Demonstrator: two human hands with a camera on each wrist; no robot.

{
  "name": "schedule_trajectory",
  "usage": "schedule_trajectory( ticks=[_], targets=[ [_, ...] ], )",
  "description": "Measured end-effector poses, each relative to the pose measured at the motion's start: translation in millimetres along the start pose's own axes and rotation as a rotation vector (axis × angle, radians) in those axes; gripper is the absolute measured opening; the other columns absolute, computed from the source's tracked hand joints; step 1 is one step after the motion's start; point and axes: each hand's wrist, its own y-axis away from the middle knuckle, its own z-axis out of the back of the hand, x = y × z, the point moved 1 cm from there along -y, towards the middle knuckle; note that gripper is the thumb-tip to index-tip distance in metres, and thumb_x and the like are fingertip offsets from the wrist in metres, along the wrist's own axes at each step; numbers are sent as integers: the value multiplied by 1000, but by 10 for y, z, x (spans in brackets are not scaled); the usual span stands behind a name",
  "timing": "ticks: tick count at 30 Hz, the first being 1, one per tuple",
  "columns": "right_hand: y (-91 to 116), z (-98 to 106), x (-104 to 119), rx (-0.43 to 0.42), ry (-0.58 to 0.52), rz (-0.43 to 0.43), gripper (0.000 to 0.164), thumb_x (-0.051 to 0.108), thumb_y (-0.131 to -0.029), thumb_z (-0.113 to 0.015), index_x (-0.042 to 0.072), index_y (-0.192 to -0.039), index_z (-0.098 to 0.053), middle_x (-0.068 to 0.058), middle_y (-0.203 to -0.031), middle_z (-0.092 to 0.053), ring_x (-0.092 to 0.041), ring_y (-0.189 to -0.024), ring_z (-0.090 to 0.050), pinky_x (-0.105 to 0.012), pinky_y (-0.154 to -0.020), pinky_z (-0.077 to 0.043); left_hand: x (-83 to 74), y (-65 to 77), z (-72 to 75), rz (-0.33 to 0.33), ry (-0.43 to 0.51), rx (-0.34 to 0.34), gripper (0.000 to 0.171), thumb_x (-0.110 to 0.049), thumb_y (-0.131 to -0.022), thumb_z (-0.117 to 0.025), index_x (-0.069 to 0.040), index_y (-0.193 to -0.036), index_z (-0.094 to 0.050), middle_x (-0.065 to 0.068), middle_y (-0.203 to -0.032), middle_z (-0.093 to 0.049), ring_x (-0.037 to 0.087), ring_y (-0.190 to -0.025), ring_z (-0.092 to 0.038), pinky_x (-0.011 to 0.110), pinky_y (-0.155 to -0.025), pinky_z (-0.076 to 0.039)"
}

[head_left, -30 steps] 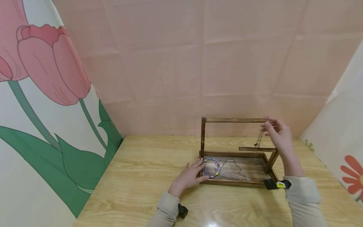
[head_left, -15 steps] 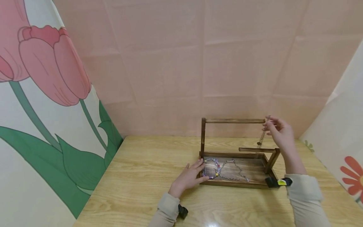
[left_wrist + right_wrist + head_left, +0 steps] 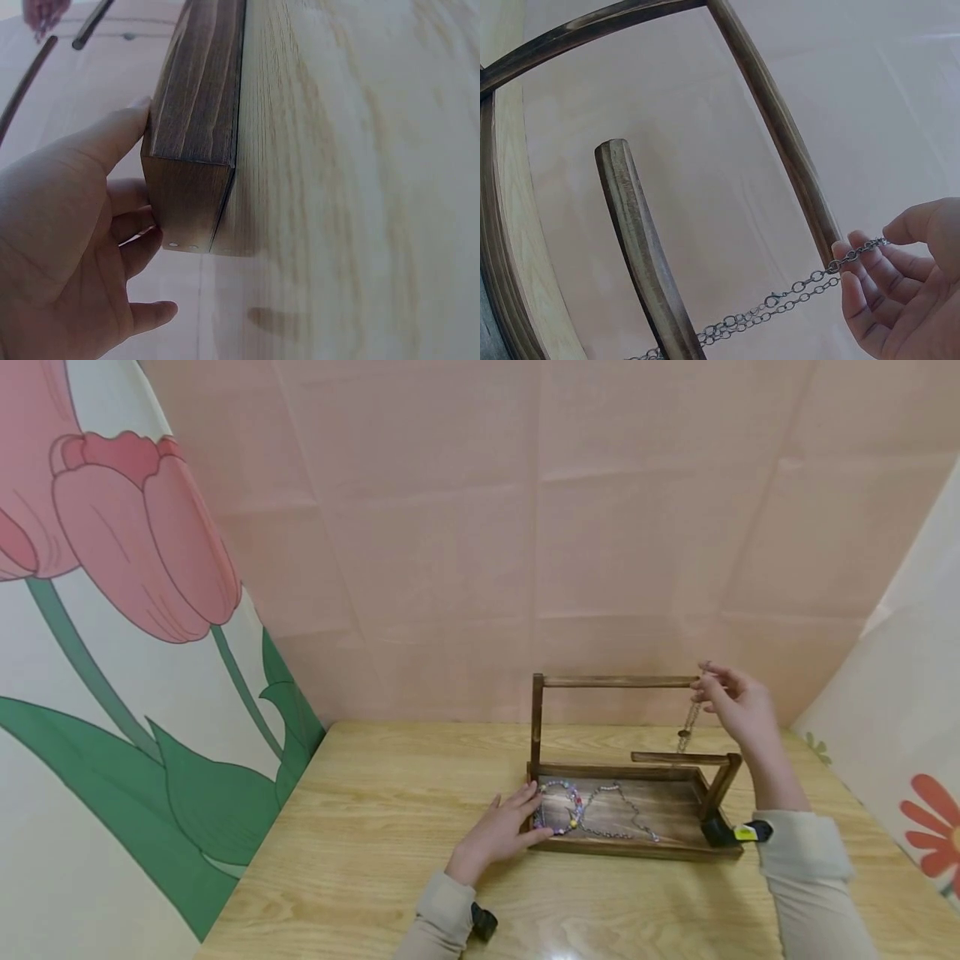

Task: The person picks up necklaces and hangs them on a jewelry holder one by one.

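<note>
A dark wooden jewelry stand [image 3: 637,852] has a tray base, a long upper bar [image 3: 615,682] and a shorter lower bar [image 3: 678,758]. At the upper bar's free end, my right hand [image 3: 738,710] pinches a metal chain necklace [image 3: 802,288] between thumb and fingers. Two strands with a lobster clasp [image 3: 774,300] hang down and pass behind the lower bar, with a small dark piece [image 3: 684,733] partway along. My left hand [image 3: 498,827] holds the tray's front left corner, thumb [image 3: 124,135] at the front rim and fingers against the end wall.
A colorful beaded bracelet [image 3: 576,806] and a silver chain [image 3: 611,836] lie in the tray. The stand is on a wood-grain table [image 3: 375,793], with a pink backdrop [image 3: 420,568] close behind and tulip-printed panels [image 3: 142,543] at the left.
My right hand shifts slightly right with the chain, then a little back left and up to the upper bar's end. The dangling strands swing slightly. The left hand stays in place.
</note>
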Motion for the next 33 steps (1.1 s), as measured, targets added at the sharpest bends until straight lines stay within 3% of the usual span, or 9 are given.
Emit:
schedule_trajectory(
  ticks=[12, 23, 33],
  targets=[
    [-19, -15, 56, 32, 32, -13, 50, 33, -97, -45, -2, -132, -46, 26, -84, -58, 6, -74, -60, -11, -60, -50, -4, 0, -23, -11, 26, 3, 70, -58, -92, -39, -11, -144, -34, 3, -155, -16, 21, -141, -19, 55, -112, -18],
    [-128, 15, 106, 44, 30, 22, 47, 25, -99, -43, -10, -131, -43, 26, -83, -59, 6, -72, -59, -10, -59, -49, 8, 4, 2, 0, 36, 8, 69, -56, -92, -42, -10, -144, -35, 4, -155, -17, 22, -141, -20, 55, -112, -18],
    [-158, -13, 148, 56, 32, 22, 43, 24, -99, -43, -4, -131, -47, 23, -83, -60, 4, -71, -60, -11, -60, -50, 2, 5, 6, 1, 41, 17, 70, -57, -92, -40, -11, -144, -33, 3, -155, -16, 21, -142, -18, 55, -112, -18]
  ],
)
